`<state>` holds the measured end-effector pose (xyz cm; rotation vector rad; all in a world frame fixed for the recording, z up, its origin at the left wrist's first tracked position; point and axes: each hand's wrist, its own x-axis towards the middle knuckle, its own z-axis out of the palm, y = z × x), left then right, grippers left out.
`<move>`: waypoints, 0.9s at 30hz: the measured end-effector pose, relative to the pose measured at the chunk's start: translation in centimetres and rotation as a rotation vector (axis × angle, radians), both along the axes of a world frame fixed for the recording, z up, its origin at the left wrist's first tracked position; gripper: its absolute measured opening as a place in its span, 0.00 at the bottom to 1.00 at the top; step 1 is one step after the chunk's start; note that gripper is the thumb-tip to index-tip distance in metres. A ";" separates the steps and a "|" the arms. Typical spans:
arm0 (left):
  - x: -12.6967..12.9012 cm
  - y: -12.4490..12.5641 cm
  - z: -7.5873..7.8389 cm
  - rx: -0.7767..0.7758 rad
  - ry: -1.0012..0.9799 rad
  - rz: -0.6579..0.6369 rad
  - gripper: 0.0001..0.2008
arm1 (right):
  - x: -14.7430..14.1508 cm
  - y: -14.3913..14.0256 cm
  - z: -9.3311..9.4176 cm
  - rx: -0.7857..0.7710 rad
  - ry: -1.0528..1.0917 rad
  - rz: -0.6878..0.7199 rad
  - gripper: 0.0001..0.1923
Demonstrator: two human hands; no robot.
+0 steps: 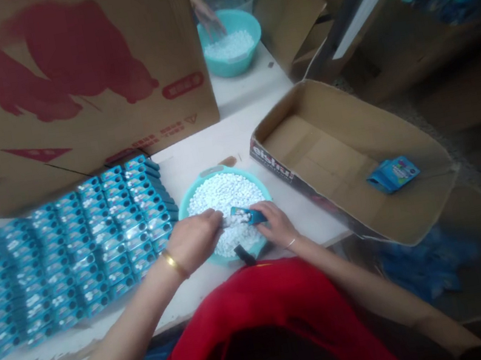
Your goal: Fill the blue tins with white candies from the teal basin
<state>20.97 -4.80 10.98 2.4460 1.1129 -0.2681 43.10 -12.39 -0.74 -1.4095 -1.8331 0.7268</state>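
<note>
A turquoise basin full of small white pellets stands on the table in front of me. Above the pellets, my right hand grips a small blue box, its open end facing left. My left hand, with a gold bracelet at the wrist, is closed around the handle of what looks like a small pale scoop. The scoop's far end, with white pellets on it, meets the box's opening; blur hides its exact shape.
Rows of blue boxes stand at the left, before a large cardboard carton. A shallow cardboard tray at the right holds blue box pieces. Behind, another person's hand reaches into a second turquoise basin.
</note>
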 end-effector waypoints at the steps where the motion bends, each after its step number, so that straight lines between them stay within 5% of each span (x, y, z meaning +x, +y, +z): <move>1: 0.5 -0.2 0.5 0.016 0.029 0.006 0.07 | -0.1 0.0 0.0 0.003 -0.005 0.005 0.19; 6: 2.3 -1.2 2.5 0.083 0.039 -0.001 0.11 | -0.3 0.0 -0.2 0.017 0.000 0.010 0.19; 9: 1.3 -1.3 2.1 0.112 0.054 -0.012 0.10 | -0.1 0.0 -0.3 0.023 0.022 -0.016 0.19; 12: -1.3 -1.2 -1.0 0.015 0.071 0.163 0.09 | 0.6 -0.3 -0.5 -0.007 0.044 -0.077 0.19; 15: -3.3 -2.0 -6.4 -0.197 0.120 0.356 0.08 | 1.4 -0.6 -0.5 -0.079 0.073 -0.176 0.18; 20: -0.5 -4.3 -14.7 -0.287 0.036 0.384 0.09 | 1.9 -1.0 -0.1 -0.167 0.105 -0.252 0.19; 23: 1.6 -4.9 -17.0 -0.291 -0.065 0.402 0.10 | 1.6 -1.1 0.1 -0.171 0.115 -0.300 0.20; 27: 0.7 -4.8 -16.8 -0.283 -0.225 0.413 0.11 | 1.5 -1.1 0.0 -0.179 0.163 -0.367 0.20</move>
